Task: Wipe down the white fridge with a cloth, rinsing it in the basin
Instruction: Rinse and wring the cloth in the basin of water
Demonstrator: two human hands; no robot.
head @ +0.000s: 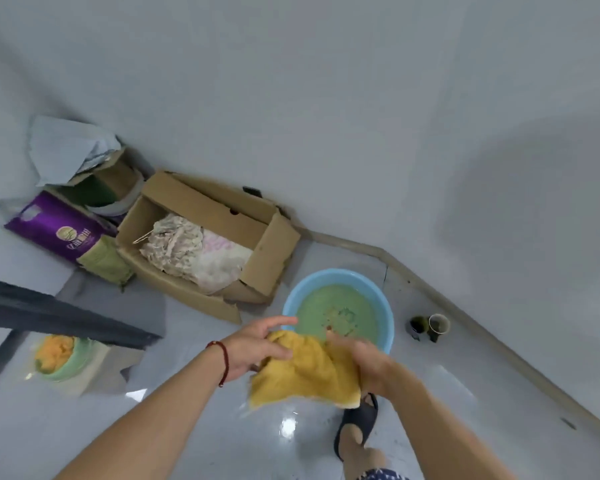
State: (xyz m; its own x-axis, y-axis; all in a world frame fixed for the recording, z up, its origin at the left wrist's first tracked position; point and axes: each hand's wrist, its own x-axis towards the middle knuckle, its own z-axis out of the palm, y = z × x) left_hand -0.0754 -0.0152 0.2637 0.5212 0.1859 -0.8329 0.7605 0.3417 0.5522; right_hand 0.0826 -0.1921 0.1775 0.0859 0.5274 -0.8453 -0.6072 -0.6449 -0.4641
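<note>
I hold the yellow cloth (pixel 305 370) in both hands — left hand (pixel 257 344) and right hand (pixel 368 362), each grip closed on it. It hangs just near of the blue basin (pixel 390 327) — I'd move it over the water before wringing, to spare the floor (pixel 187 445).

The cloth (pixel 303 370) covers the palm of the right hand (pixel 368 363) and the near rim of the basin (pixel 390 327). Both hands show motion blur. The sandal (pixel 355 422) is partly hidden behind the cloth. Print on the purple bag (pixel 54 225) is unreadable. The table (pixel 49 313) is cut by the left edge.
</note>
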